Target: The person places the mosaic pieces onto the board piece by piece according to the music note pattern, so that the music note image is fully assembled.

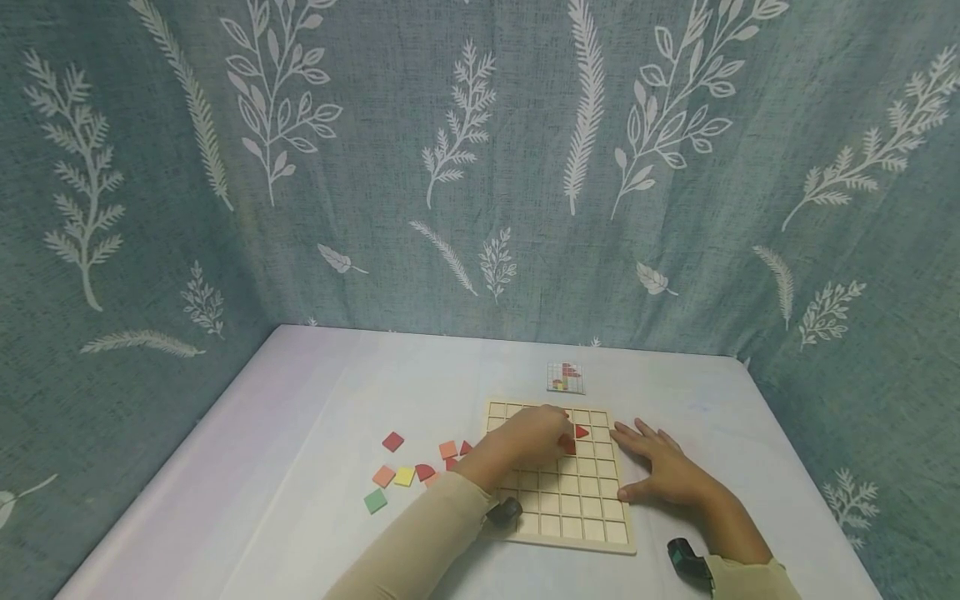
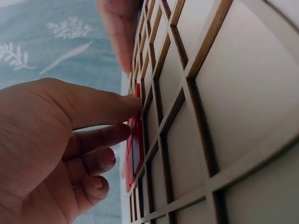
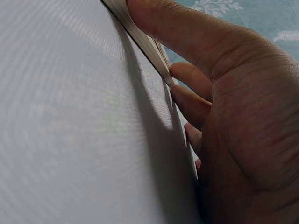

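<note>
My left hand [image 1: 534, 437] reaches over the wooden grid board [image 1: 572, 506], its thumb and index finger pinching a red tile [image 2: 139, 123] at the board's surface. Part of that red tile [image 1: 569, 447] shows beside the fingers in the head view; the hand covers the rest. Just past it, a red triangle tile [image 1: 582, 432] lies in a cell. My right hand [image 1: 663, 471] rests at the board's right side with fingers spread, thumb and fingertips against the wooden edge in the right wrist view.
Left of the board lie several loose tiles, among them a green square [image 1: 375, 501], a yellow tile [image 1: 404, 476], a dark red square [image 1: 393, 442] and an orange square [image 1: 447, 450]. A pattern card [image 1: 565, 377] lies behind the board on the white table [image 1: 300, 467].
</note>
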